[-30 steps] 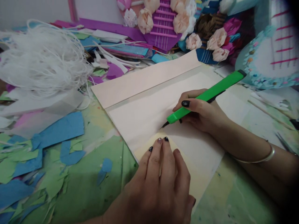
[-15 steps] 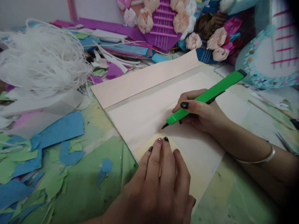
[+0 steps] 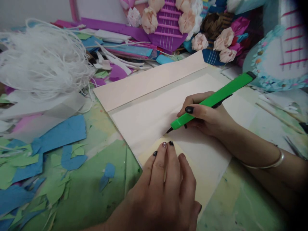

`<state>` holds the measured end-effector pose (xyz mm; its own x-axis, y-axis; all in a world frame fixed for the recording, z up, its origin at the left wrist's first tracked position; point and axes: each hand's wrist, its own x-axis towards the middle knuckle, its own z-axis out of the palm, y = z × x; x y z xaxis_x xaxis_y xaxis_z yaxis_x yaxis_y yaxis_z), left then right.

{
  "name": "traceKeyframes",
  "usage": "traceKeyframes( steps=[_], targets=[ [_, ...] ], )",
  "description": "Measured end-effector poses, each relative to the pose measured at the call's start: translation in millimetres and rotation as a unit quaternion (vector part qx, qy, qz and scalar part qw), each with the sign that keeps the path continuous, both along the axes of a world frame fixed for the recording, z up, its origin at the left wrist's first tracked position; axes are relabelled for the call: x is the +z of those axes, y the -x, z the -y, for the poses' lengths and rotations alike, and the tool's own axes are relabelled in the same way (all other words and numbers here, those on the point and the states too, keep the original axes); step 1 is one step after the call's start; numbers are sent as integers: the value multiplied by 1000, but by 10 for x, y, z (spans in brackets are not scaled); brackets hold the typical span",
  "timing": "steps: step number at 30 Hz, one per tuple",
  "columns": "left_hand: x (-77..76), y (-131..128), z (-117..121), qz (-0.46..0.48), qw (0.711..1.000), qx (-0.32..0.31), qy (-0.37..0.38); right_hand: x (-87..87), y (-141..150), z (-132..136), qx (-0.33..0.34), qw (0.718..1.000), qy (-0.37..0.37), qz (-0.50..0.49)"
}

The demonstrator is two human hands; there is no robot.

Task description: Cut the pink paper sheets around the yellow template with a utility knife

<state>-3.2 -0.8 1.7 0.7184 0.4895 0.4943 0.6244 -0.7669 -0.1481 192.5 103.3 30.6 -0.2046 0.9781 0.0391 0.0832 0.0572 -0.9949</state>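
My right hand (image 3: 204, 117) is closed around a green pen (image 3: 216, 96) with a black tip and clip. Its tip meets the pale pink paper (image 3: 144, 118) at the upper edge of a cream-yellow paper piece (image 3: 186, 157). That piece lies on top of the pink sheet, and my left hand (image 3: 163, 189) presses it down with fingers stretched out flat. A folded strip (image 3: 154, 78) runs along the far side of the pink sheet. Part of the yellow piece is hidden under my left hand.
A tangle of white cord (image 3: 45, 61) sits at the left, above blue paper scraps (image 3: 62, 133) and green ones. Decorated paper crafts with flowers (image 3: 223, 38) stand at the back. Scissors (image 3: 295, 146) and a thin wooden stick (image 3: 280, 118) lie at the right.
Hardly anything differs. The pen and my right hand have shifted very slightly, while my left hand stays in place on the yellow piece.
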Motion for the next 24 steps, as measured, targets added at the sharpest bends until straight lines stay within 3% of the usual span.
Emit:
traceKeyframes(
  steps=[24],
  targets=[
    [-4,0,0,-1,1000,1,0,4,14,-25,-11,1000,9,16]
  ],
)
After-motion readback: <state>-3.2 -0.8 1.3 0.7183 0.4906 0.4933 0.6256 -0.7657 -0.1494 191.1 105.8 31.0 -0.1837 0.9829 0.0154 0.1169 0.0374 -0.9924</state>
